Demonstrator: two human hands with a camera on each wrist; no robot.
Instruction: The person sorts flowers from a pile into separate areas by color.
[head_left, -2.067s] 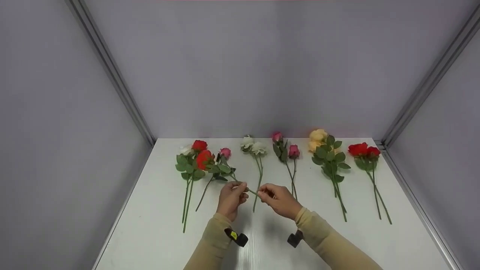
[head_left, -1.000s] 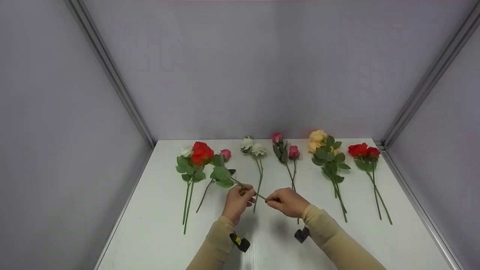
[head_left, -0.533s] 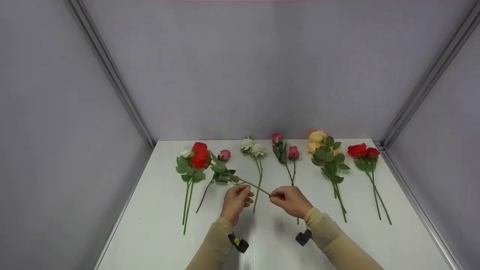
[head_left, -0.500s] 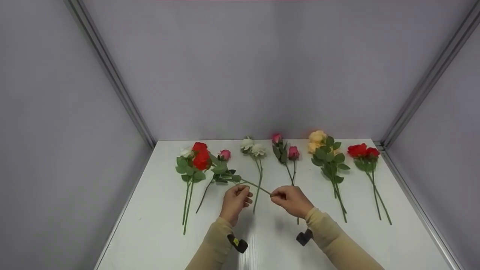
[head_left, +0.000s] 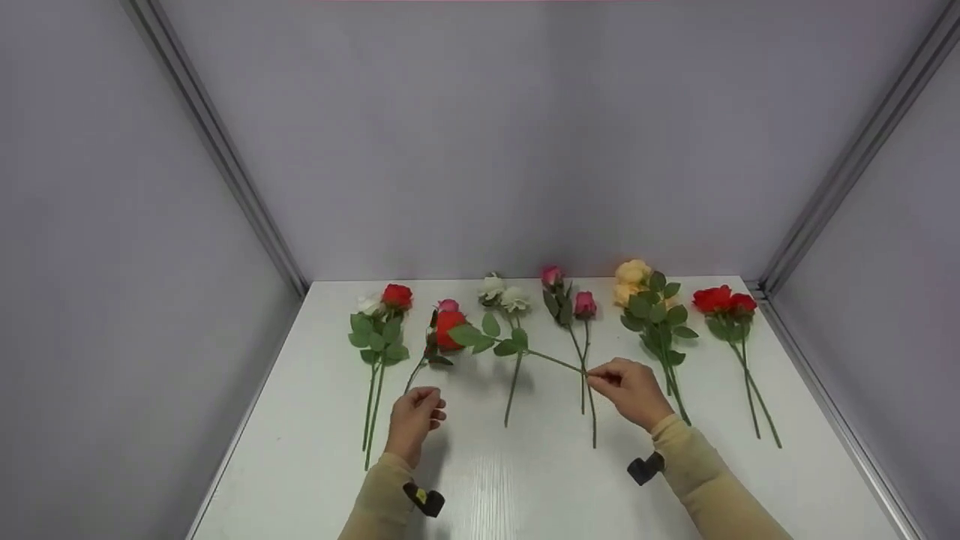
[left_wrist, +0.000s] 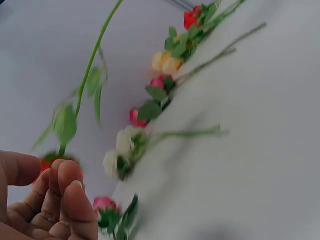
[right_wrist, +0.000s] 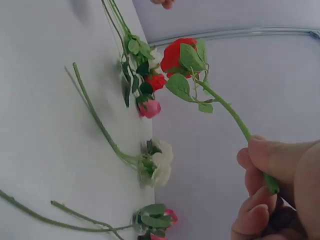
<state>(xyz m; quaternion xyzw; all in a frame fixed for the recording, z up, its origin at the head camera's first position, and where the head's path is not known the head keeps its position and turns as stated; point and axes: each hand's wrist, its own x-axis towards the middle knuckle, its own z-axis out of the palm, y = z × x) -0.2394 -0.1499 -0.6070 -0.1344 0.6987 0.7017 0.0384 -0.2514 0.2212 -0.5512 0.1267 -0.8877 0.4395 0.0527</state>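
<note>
My right hand (head_left: 634, 390) pinches the lower end of a red rose's stem between thumb and fingers. That red rose (head_left: 451, 331) points left, raised over the table, its leaves crossing the stems of the white roses (head_left: 514, 299) in the head view. In the right wrist view the bloom shows whole, and the cut stem end sticks out below my thumb. My left hand (head_left: 415, 421), fingers loosely curled, holds nothing. It is nearest the stem of a pink rose (head_left: 448, 305), which lies partly hidden behind the red bloom. In the left wrist view my fingers (left_wrist: 70, 175) overlap the red bloom.
At the left, a red rose (head_left: 397, 295) and a white rose (head_left: 370, 304) lie together. Pink roses (head_left: 585, 304), yellow roses (head_left: 634, 272) and red roses (head_left: 712, 299) lie rightward along the white table (head_left: 480, 495). Grey walls (head_left: 480, 150) enclose the back and sides.
My left hand has let go of the red rose's stem and moved left. My right hand has moved right, drawing the rose away from the left-hand bunch.
</note>
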